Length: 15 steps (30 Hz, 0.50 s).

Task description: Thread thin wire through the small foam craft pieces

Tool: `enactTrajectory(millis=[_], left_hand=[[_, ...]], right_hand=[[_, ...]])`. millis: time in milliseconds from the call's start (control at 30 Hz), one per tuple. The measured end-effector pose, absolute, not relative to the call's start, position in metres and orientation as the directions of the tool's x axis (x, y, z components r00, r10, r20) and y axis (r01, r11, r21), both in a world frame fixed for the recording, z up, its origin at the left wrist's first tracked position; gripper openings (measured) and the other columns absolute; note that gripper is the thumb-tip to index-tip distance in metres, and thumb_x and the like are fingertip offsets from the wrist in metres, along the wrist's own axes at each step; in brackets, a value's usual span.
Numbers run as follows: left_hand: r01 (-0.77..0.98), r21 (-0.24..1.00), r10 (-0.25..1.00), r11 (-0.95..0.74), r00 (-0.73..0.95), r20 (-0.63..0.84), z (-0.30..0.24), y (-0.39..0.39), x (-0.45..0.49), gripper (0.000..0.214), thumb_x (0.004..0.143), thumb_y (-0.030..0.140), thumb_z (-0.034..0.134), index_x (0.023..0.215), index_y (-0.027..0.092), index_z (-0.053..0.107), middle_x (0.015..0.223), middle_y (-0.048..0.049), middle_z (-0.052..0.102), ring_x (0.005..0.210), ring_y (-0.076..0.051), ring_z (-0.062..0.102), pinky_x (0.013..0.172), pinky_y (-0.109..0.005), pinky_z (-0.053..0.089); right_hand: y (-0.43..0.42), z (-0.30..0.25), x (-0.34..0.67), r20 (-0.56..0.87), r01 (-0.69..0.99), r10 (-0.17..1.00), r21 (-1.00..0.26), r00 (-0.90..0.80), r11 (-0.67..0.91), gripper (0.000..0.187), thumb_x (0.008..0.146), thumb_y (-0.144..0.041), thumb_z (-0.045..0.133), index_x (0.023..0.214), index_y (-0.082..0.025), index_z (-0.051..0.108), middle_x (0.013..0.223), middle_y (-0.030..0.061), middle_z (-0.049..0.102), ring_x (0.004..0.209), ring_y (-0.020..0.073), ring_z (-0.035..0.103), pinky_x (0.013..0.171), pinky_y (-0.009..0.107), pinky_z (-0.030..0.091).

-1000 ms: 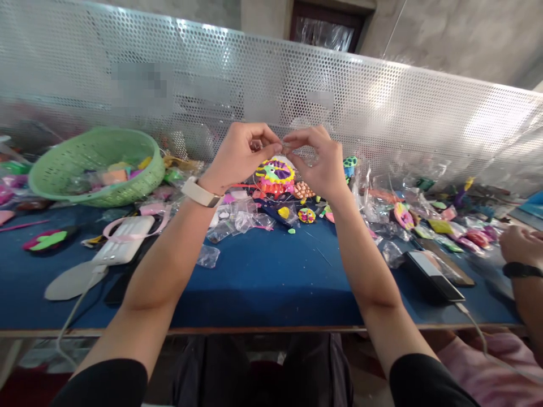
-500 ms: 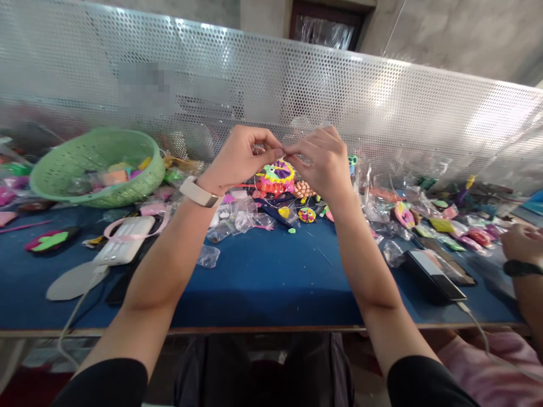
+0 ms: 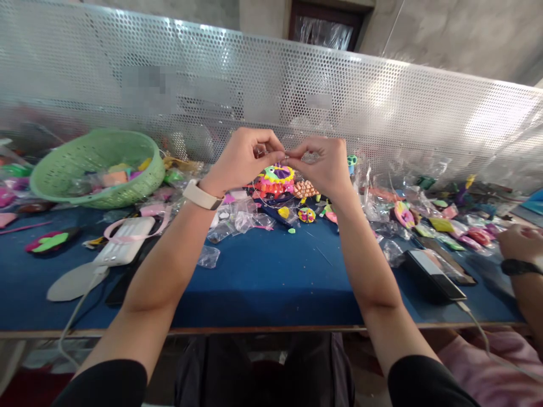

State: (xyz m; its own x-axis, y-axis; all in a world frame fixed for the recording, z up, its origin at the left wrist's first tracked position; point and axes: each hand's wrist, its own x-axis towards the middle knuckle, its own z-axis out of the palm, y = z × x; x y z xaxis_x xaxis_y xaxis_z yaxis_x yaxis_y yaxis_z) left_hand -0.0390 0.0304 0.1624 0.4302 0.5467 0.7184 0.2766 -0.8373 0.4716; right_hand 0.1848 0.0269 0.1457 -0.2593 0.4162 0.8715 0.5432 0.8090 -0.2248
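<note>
Head view: blue table (image 3: 263, 277), close fingertip work.
Green basket (image 3: 127, 196) stands far left. At centre, left hand (image 3: 241, 155) and right hand (image 3: 328, 164) meet, thumbs and forefingers pinched, on the near side of a colourful toy (image 3: 275, 176). Between their fingertips is a tiny piece (image 3: 287, 157), too small to identify; light, steady pinches would probably suit it.

Both arms reach fwd & angle in toward each other, L forearm (image 3: 169, 254) & R forearm (image 3: 368, 251) bare, elbows a bit bent. L hand (image 3: 241, 158) & R hand (image 3: 327, 164) are up at approx. the same ht, facing. Each has thumb & index tips pinched tog. Fingertips (image 3: 279, 155) of the two meet or nearly so; can't tell which.
</note>
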Motion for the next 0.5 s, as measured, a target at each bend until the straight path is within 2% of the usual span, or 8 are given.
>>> enactTrajectory(millis=[100, 200, 367, 500], left_hand=[[0.294, 0.423, 0.513, -0.857, 0.428, 0.744, 0.162, 0.030, -0.038, 0.013, 0.097, 0.032, 0.076, 0.086, 0.024, 0.077, 0.070, -0.0020, 0.066, 0.063, -0.016, 0.057, 0.059, -0.034, 0.045], [0.296, 0.373, 0.470, -0.880, 0.416, 0.779, 0.161, 0.030, -0.036, 0.010, 0.096, 0.028, 0.076, 0.088, 0.023, 0.077, 0.075, -0.0035, 0.071, 0.071, -0.017, 0.065, 0.063, -0.032, 0.049], [0.315, 0.319, 0.429, -0.894, 0.399, 0.810, 0.160, 0.029, -0.035, 0.010, 0.099, 0.029, 0.073, 0.093, 0.023, 0.078, 0.088, -0.0067, 0.079, 0.082, -0.019, 0.071, 0.068, -0.031, 0.054], [0.306, 0.348, 0.451, -0.886, 0.398, 0.799, 0.161, 0.030, -0.037, 0.014, 0.100, 0.036, 0.076, 0.093, 0.023, 0.078, 0.086, -0.0071, 0.080, 0.081, -0.020, 0.072, 0.066, -0.031, 0.055]], right_hand=[[0.028, 0.146, 0.183, 0.850, 0.432, 0.487, -0.369, -0.202, 0.823, 0.042, 0.087, -0.063, 0.093, 0.079, -0.025, 0.077, 0.073, 0.0005, 0.075, 0.073, 0.0184, 0.067, 0.075, 0.036, 0.061], [0.034, 0.145, 0.182, 0.822, 0.338, 0.541, -0.465, -0.180, 0.818, 0.046, 0.082, -0.066, 0.095, 0.078, -0.024, 0.076, 0.071, 0.0002, 0.073, 0.069, 0.0162, 0.065, 0.065, 0.032, 0.058], [0.042, 0.141, 0.179, 0.770, 0.193, 0.608, -0.577, -0.195, 0.793, 0.049, 0.084, -0.068, 0.093, 0.081, -0.023, 0.073, 0.073, 0.0001, 0.072, 0.072, 0.0157, 0.070, 0.065, 0.030, 0.062], [0.040, 0.142, 0.177, 0.759, 0.201, 0.624, -0.593, -0.186, 0.780, 0.046, 0.090, -0.065, 0.089, 0.084, -0.023, 0.074, 0.074, 0.0008, 0.074, 0.073, 0.0156, 0.071, 0.067, 0.030, 0.063]])
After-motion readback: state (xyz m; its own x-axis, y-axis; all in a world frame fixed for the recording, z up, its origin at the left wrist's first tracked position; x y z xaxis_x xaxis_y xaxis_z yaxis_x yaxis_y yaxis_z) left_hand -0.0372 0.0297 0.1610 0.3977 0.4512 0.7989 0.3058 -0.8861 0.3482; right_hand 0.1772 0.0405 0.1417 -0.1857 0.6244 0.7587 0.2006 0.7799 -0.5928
